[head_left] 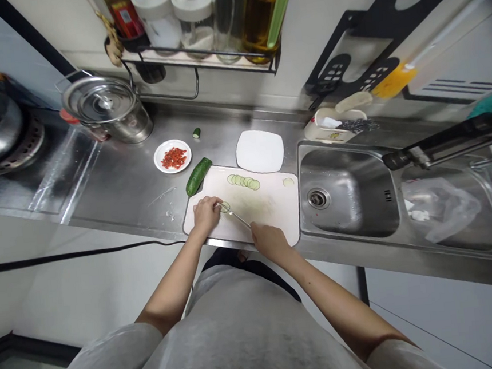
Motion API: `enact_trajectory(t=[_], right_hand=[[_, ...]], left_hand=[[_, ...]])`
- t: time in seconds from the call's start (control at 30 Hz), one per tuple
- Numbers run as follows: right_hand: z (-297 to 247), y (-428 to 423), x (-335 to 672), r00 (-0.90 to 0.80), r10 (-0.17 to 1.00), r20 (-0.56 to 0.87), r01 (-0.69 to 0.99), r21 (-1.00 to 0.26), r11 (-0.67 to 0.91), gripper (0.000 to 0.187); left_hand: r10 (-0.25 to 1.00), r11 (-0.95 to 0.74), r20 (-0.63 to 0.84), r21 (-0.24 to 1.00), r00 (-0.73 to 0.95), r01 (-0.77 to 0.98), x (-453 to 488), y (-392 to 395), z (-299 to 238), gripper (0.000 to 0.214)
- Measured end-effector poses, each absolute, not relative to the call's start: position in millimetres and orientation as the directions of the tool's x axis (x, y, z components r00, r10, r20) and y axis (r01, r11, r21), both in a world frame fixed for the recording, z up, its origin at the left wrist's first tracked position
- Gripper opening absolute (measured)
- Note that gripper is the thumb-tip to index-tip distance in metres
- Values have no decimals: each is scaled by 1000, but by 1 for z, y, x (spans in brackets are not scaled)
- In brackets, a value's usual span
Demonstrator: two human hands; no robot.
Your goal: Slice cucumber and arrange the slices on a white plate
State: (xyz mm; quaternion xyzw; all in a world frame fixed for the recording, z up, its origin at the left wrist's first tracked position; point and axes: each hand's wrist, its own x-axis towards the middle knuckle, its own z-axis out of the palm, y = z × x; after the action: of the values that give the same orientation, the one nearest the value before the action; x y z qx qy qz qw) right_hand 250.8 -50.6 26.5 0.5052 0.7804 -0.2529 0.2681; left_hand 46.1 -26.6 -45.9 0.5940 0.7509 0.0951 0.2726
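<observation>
On the pale cutting board (274,211), my left hand (205,214) is curled over a short piece of cucumber (224,207). My right hand (269,241) grips the handle of a knife (237,216) whose blade meets that piece. A row of several cucumber slices (243,181) lies further back on the board, and one slice (288,182) sits alone near its right edge. A longer cucumber piece (197,176) rests at the board's left corner.
A small white dish of red bits (173,156), a cucumber end (197,133) and an empty square white plate (259,150) sit behind the board. A lidded steel pot (105,108) stands back left, a stove (5,142) far left. A double sink (345,193) lies to the right.
</observation>
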Motion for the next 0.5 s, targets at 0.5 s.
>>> enact_trajectory(t=[0.5], right_hand=[[30,-61,257,-370,665,-649,920,-153,362,28]], left_hand=[[946,276,-280,430,-163,860,47,-27,-48,20]])
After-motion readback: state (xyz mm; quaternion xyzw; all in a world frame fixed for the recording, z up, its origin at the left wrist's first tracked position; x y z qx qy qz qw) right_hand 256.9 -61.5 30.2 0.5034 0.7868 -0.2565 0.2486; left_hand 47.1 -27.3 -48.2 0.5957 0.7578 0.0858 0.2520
